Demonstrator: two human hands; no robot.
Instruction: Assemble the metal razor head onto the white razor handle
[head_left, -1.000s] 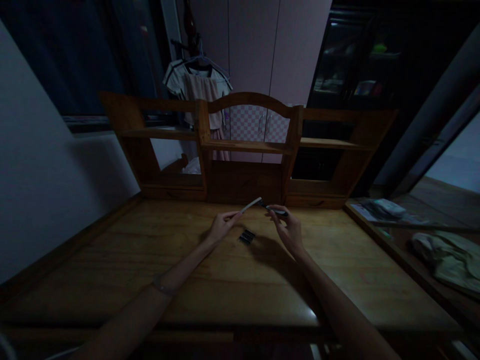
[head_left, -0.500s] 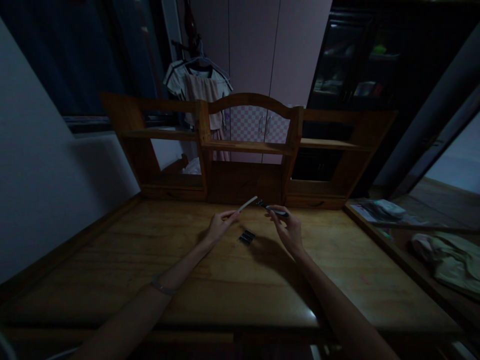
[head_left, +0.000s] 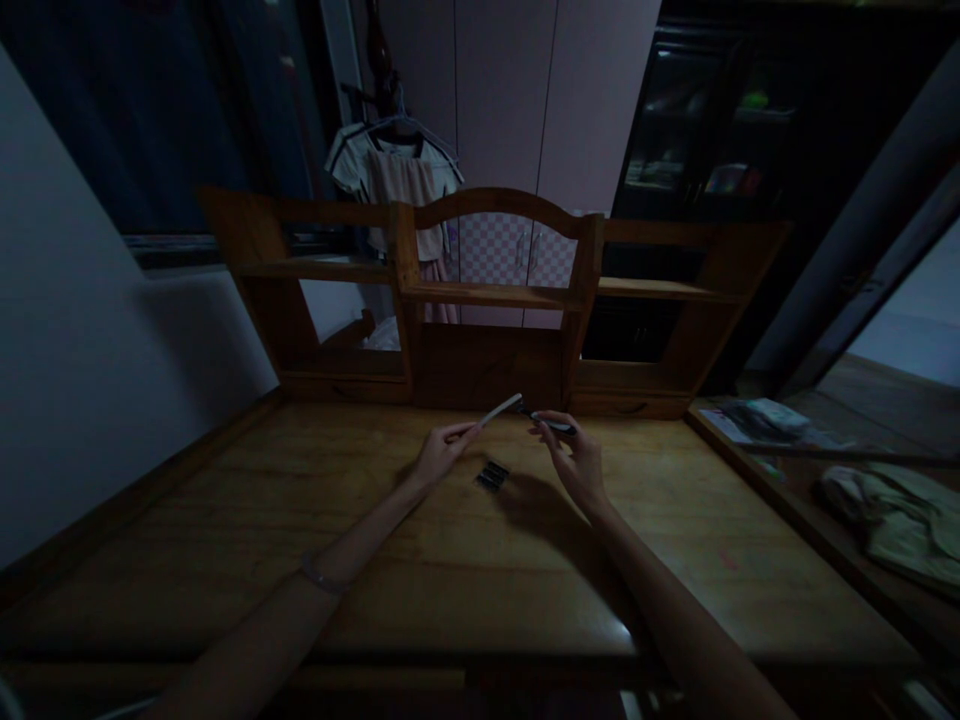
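My left hand [head_left: 439, 455] is closed on a thin white stick [head_left: 501, 408], holding it by its near end. The stick slants up and to the right. My right hand [head_left: 576, 455] grips a slim black-and-white handle [head_left: 551, 422] with a small dark tip pointing left. The stick's far end meets or overlaps that tip; whether they touch I cannot tell. On the tabletop below and between my hands lies a small black piece with several parallel bars [head_left: 493, 475], apart from both hands. In this dim light the exact kind of each item stays unclear.
A wooden desk [head_left: 300, 520] spreads beneath my arms, with a wooden shelf unit [head_left: 495, 293] along its back edge. Folded cloth [head_left: 911, 520] and a plastic-wrapped item [head_left: 772, 418] lie off to the right. Clothes [head_left: 405, 180] hang behind the shelves.
The white stick's far end has moved slightly right, up to the tip of the handle, closing the small gap. My right hand stays nearly still; the barred black piece lies where it was.
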